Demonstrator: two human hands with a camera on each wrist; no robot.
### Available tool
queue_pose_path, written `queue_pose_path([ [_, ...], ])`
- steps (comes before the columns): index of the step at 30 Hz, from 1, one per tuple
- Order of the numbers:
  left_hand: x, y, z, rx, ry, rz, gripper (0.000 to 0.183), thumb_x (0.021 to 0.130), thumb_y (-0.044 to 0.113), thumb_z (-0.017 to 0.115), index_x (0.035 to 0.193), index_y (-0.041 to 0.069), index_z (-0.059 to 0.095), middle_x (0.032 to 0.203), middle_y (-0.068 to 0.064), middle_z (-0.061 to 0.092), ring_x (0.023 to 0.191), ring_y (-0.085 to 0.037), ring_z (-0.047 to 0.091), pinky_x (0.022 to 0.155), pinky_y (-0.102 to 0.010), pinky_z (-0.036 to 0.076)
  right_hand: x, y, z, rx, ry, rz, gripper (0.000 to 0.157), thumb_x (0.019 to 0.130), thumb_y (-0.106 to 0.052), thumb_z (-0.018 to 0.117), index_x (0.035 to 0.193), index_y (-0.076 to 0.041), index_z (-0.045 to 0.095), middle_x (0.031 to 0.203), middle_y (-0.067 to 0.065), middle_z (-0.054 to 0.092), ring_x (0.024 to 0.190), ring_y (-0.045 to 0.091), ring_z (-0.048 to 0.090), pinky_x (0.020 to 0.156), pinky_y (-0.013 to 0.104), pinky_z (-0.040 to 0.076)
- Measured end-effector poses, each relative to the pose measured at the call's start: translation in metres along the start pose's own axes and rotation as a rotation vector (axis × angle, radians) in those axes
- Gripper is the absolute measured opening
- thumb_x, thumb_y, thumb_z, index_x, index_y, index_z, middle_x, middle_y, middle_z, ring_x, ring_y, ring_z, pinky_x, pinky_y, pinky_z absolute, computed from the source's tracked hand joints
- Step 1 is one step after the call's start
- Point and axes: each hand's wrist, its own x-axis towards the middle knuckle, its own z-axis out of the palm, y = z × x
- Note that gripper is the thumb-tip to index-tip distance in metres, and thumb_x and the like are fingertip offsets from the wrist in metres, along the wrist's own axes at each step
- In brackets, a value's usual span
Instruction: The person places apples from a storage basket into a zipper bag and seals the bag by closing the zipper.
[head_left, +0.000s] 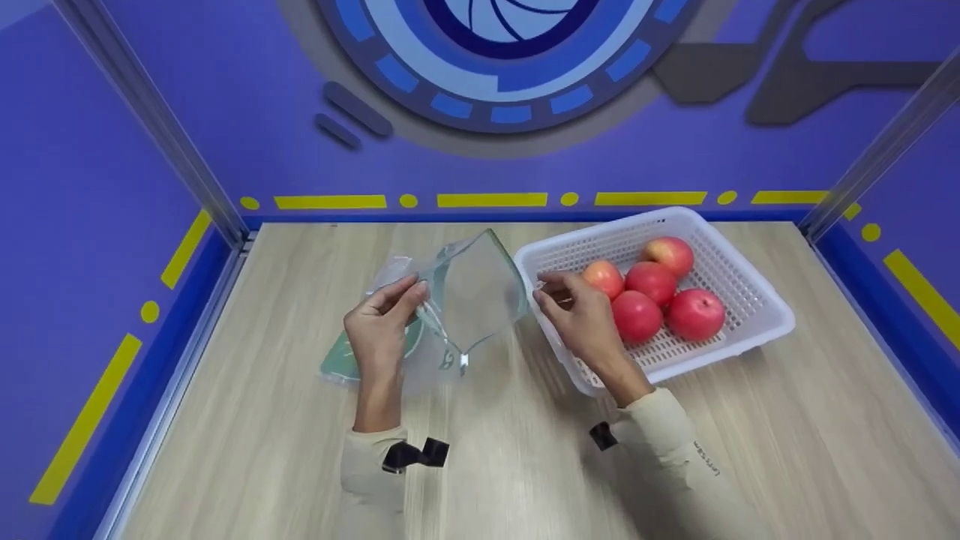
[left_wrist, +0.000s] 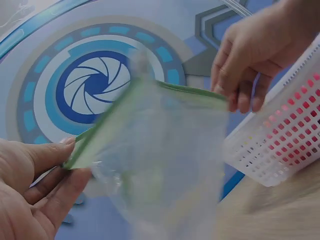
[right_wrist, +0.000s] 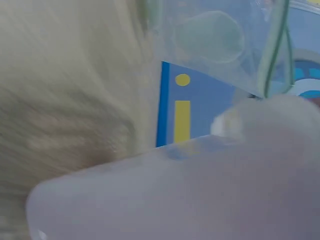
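A clear zip bag (head_left: 480, 292) with a green-edged mouth is stretched between both hands above the table, its mouth spread apart. My left hand (head_left: 379, 322) pinches one side of the rim between thumb and fingers. On the opposite side, my right hand (head_left: 581, 311) pinches the rim beside the basket's left wall. A white slider (head_left: 464, 361) shows on the bag's near edge. In the left wrist view the see-through bag (left_wrist: 170, 165) hangs between the two hands. The right wrist view is blurred, with the basket (right_wrist: 165, 200) hiding most of that hand.
To the right stands a white perforated basket (head_left: 757, 300) with several red apples (head_left: 651, 283) in it. Beneath and behind my left hand lies a flat green-and-clear plastic item (head_left: 339, 361) on the wooden table (head_left: 510, 465). Blue panels (head_left: 247, 90) enclose the back and sides.
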Motion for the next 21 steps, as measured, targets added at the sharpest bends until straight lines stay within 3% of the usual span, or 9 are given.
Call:
queue_pose_path([
  [4,-0.002,0.000,0.003,0.045,0.004,-0.003,0.024,0.092,0.014,0.086,0.114,0.005,0.083,0.106,-0.011,0.079,0.094,-0.022,0.077,0.085,-0.027,0.062,0.000,-0.004,-0.015,-0.039,-0.080,-0.016,0.034,0.099,-0.008,0.076,0.132,-0.001,0.069,0.121,0.012,0.074,0.109,0.028,0.072,0.096,0.049,0.060],
  [9,-0.004,-0.001,0.007,0.091,-0.014,-0.018,0.025,0.095,0.014,0.084,0.119,0.007,0.081,0.112,-0.010,0.078,0.099,-0.023,0.076,0.087,-0.027,0.061,0.002,0.011,-0.030,-0.184,-0.128,-0.080,0.043,0.094,-0.002,0.079,0.135,0.003,0.066,0.129,0.020,0.070,0.117,0.040,0.068,0.102,0.058,0.055],
  [21,-0.007,-0.003,0.012,0.094,-0.040,-0.004,0.025,0.096,0.011,0.082,0.121,0.007,0.080,0.114,-0.009,0.078,0.101,-0.024,0.077,0.089,-0.028,0.061,-0.003,0.047,-0.034,-0.355,-0.230,-0.051,0.061,0.089,-0.011,0.088,0.142,0.001,0.061,0.140,0.020,0.061,0.127,0.037,0.061,0.109,0.056,0.051],
])
